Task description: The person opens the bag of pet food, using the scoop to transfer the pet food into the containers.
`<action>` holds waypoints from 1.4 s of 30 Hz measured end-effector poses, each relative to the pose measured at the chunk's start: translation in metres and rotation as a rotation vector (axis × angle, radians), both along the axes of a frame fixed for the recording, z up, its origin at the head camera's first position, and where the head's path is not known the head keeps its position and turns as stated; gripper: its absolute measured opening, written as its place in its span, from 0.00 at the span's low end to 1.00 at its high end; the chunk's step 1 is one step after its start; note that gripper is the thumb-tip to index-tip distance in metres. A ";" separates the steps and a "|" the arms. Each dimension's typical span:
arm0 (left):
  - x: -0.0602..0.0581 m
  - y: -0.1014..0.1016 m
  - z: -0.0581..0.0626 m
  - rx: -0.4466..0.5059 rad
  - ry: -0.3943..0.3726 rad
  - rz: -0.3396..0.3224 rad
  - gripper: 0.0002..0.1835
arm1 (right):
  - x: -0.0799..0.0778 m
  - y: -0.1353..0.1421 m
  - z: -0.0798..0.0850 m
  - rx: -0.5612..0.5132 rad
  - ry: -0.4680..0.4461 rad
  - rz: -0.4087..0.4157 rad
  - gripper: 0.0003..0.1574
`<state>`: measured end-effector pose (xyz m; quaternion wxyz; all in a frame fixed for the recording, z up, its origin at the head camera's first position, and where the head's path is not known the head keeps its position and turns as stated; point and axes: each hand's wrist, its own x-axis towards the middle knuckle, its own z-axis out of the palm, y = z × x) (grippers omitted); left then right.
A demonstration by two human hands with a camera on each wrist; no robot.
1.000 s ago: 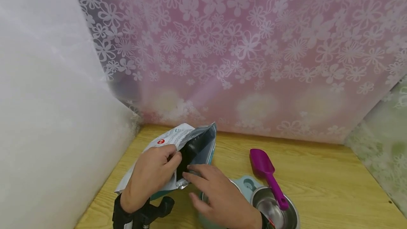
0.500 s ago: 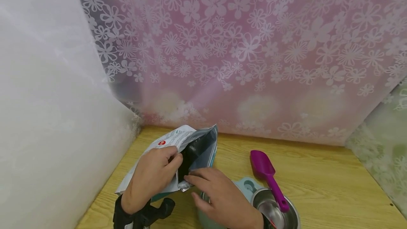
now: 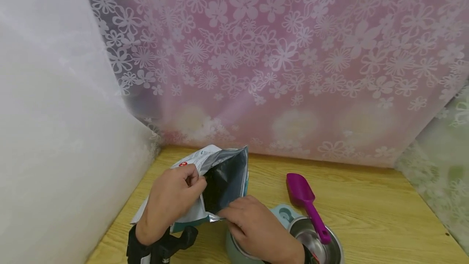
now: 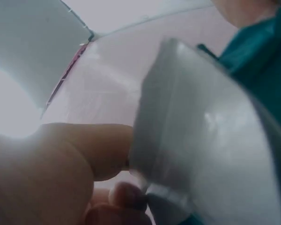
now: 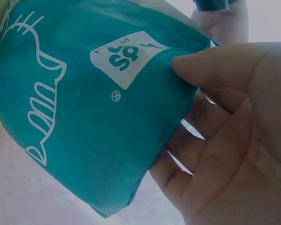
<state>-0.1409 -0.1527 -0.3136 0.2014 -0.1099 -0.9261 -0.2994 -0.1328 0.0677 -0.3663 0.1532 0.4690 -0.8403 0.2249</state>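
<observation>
A pouch bag (image 3: 209, 156), white and silver on top, stands tilted on the table with its mouth gaping toward the right. Its lining looks dark and shiny; what lies deep inside is hard to make out. My left hand (image 3: 170, 201) pinches the left rim of the mouth between thumb and fingers. At the lower right corner of the mouth, my right hand (image 3: 260, 227) grips the rim. The right wrist view shows the bag's teal face (image 5: 107, 136) with white line drawing, my thumb against it and the other fingers behind the edge.
Partly beneath my right hand is a pale teal double-bowl holder (image 3: 283, 214) with a steel bowl (image 3: 305, 235). A magenta scoop (image 3: 300, 188) leans across that bowl's rim. A white wall (image 3: 66, 133) stands left, and a flowered pink curtain (image 3: 293, 72) hangs behind the wooden table (image 3: 384, 207).
My right hand has moved from reaching at the mouth to gripping its lower right rim. The mouth has spread wider, showing more of the dark inside. My left hand keeps its pinch.
</observation>
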 end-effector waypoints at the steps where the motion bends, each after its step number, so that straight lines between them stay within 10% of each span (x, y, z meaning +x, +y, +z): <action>1: 0.000 0.000 0.000 0.024 -0.006 0.008 0.14 | 0.000 0.000 0.000 0.005 -0.005 0.000 0.14; 8: -0.001 0.001 0.000 0.125 -0.017 0.023 0.12 | 0.001 0.000 0.000 0.019 -0.014 0.001 0.14; 16: -0.002 0.002 -0.001 0.058 0.073 -0.146 0.09 | 0.001 -0.002 0.001 0.019 0.051 0.004 0.11; 42: 0.000 0.006 -0.002 0.028 -0.019 -0.131 0.15 | 0.000 -0.003 -0.001 0.046 0.073 0.020 0.10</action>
